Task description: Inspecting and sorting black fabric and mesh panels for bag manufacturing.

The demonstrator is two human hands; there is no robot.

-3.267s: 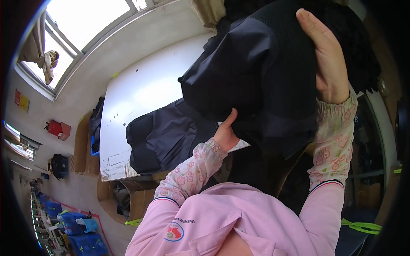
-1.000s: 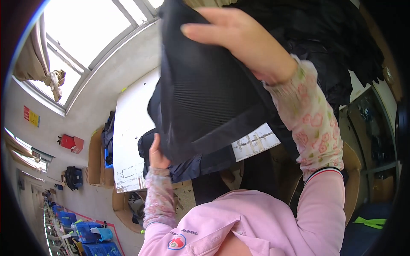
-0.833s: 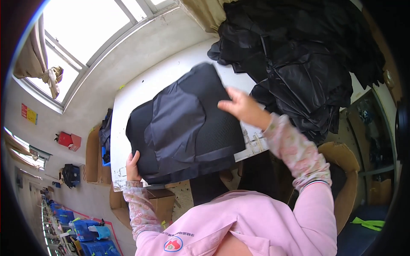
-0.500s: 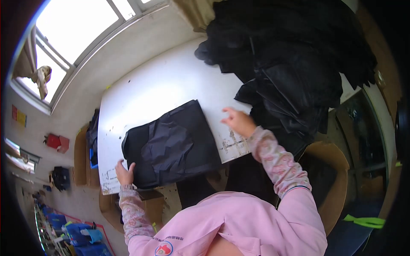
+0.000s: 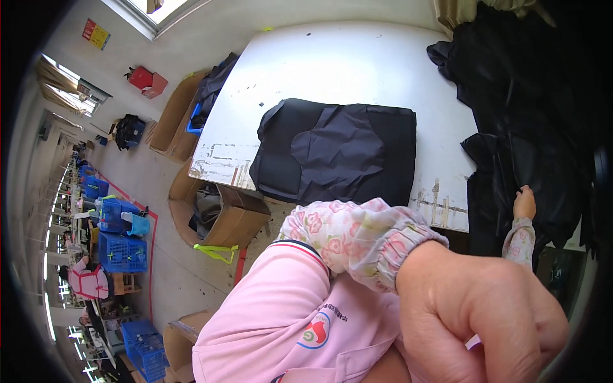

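Our left grip [image 5: 476, 306] has swung off the folded black cloth [image 5: 338, 150] into the near foreground. That cloth lies flat on the scuffed white desk [image 5: 319, 67], crinkled between matte panels. Rightward, the left curls inward and our right grip [image 5: 525, 204] is at the rumpled black pile [image 5: 539, 140]; we cannot tell if either grasps anything.

Wears a pink shirt [image 5: 255, 306] with a thin navy, white and red stripe [image 5: 300, 247] round the sleeve edge. Also sports a round, blue-rimmed chest badge [image 5: 314, 330] with red inside, right by some dark lettering [image 5: 332, 313]. Plus pale floral sleeve covers [image 5: 345, 230], pink blossoms, bits of green, all bunched up at the wrist.
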